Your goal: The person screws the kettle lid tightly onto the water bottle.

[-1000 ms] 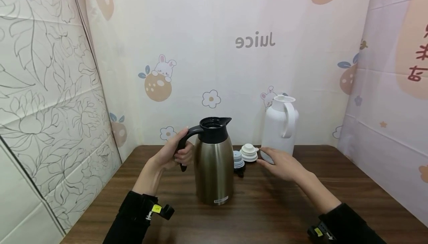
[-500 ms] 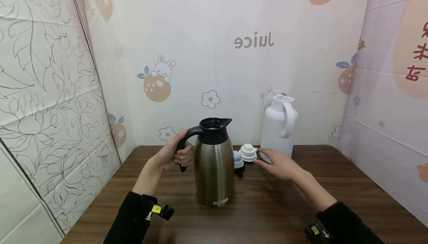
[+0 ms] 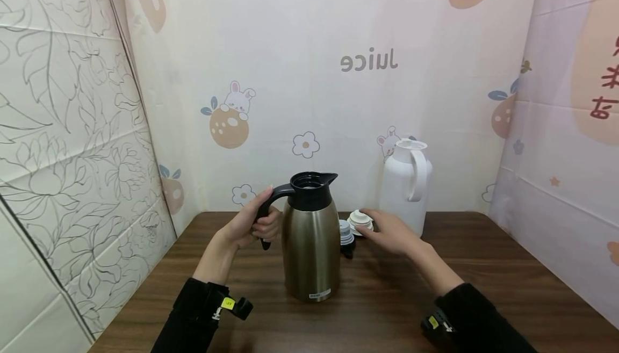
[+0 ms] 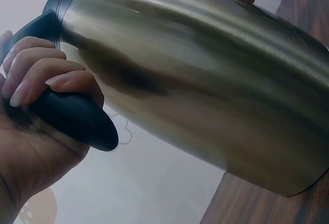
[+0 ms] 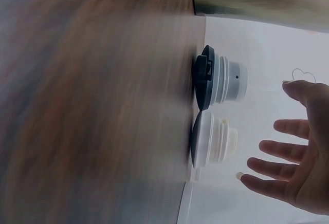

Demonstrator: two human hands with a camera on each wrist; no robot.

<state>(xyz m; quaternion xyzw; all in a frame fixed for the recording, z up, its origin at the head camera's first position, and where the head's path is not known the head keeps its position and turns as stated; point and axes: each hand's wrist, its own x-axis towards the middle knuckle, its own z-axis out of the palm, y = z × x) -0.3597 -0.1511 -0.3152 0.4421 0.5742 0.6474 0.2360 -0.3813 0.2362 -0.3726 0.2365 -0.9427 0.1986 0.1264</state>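
Observation:
A bronze-coloured metal thermos jug (image 3: 311, 256) with a black spouted top stands upright on the table, its mouth without a lid. My left hand (image 3: 244, 224) grips its black handle (image 4: 74, 118), fingers curled round. Behind the jug, to its right, two lids lie upside down side by side: a black lid with a grey plug (image 5: 234, 80) and a white lid (image 5: 218, 139). My right hand (image 3: 389, 232) hovers at the white lid, overlapping its edge in the head view. In the right wrist view its fingers are spread, with a gap between them and both lids.
A white thermos jug (image 3: 401, 189) with a side handle stands at the back right, behind my right hand. The dark wooden table (image 3: 387, 310) ends at a patterned white curtain (image 3: 271, 100) along the back and sides.
My right hand has moved left, away from the white jug and over the white lid's edge. The left hand keeps its grip on the metal jug, which stays in place.

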